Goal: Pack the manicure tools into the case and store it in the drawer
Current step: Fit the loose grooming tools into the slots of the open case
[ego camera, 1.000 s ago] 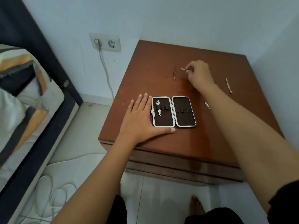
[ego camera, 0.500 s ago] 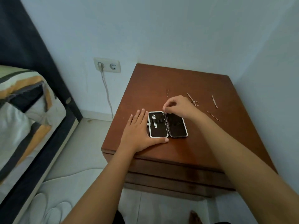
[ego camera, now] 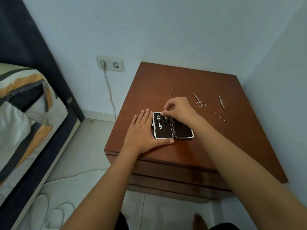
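Note:
An open manicure case (ego camera: 182, 130) with a dark lining and white rim lies flat on the brown nightstand (ego camera: 207, 155). A nail clipper (ego camera: 159, 122) sits in a strap of its left half. My left hand (ego camera: 144, 131) rests flat beside the case, thumb along its near edge. My right hand (ego camera: 178, 109) pinches a small metal tool (ego camera: 166, 116) at the top of the left half, its lower end in a strap. Loose on the top lie tweezers (ego camera: 173, 90), small scissors (ego camera: 199, 100), a cuticle pusher (ego camera: 221, 102) and a thin file (ego camera: 220, 116).
The nightstand stands in a corner between two pale walls, with drawer fronts (ego camera: 174, 176) below its near edge. A wall socket (ego camera: 110, 63) with a cable hangs to the left. A bed (ego camera: 25, 113) with patterned bedding fills the left side. A foot (ego camera: 200, 221) shows on the tiled floor.
My right hand picked up a small tool from the back of the nightstand and brought it to the left half of the case. The left hand stayed flat. The camera pulled back.

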The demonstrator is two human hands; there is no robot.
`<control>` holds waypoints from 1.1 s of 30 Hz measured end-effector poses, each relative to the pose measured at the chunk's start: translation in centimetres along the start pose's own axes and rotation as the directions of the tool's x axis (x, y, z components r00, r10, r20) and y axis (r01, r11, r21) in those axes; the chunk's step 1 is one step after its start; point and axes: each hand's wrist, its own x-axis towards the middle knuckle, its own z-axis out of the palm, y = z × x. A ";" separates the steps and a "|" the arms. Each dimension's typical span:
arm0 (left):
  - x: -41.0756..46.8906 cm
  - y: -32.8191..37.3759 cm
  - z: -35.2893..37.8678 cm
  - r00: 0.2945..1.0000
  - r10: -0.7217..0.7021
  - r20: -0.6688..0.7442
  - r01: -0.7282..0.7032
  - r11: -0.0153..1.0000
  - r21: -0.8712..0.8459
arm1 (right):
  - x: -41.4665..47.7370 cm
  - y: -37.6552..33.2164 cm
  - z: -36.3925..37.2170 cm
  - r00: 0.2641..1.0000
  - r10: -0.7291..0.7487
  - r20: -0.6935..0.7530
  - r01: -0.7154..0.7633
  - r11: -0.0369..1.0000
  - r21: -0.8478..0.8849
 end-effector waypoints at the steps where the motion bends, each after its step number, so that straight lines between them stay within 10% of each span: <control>1: 0.0 0.0 0.0 1.000 0.000 -0.002 0.000 1.000 0.000 | -0.2 0.1 0.2 1.000 -0.016 0.006 0.016 1.000 -0.014; 12: 0.2 -0.3 0.4 0.999 0.044 0.006 -0.044 0.999 0.021 | -3.5 2.2 1.0 0.972 -0.234 -0.032 0.231 0.970 -0.079; 19: 0.3 -1.3 0.5 0.995 0.099 -0.001 -0.099 0.995 0.013 | -1.3 7.2 -4.6 0.888 0.159 -0.431 -0.182 0.983 -0.013; 33: 0.3 -1.0 0.6 0.998 0.048 -0.043 -0.049 0.999 -0.020 | 0.8 8.0 -3.9 0.877 0.347 -0.333 -0.390 0.918 -0.071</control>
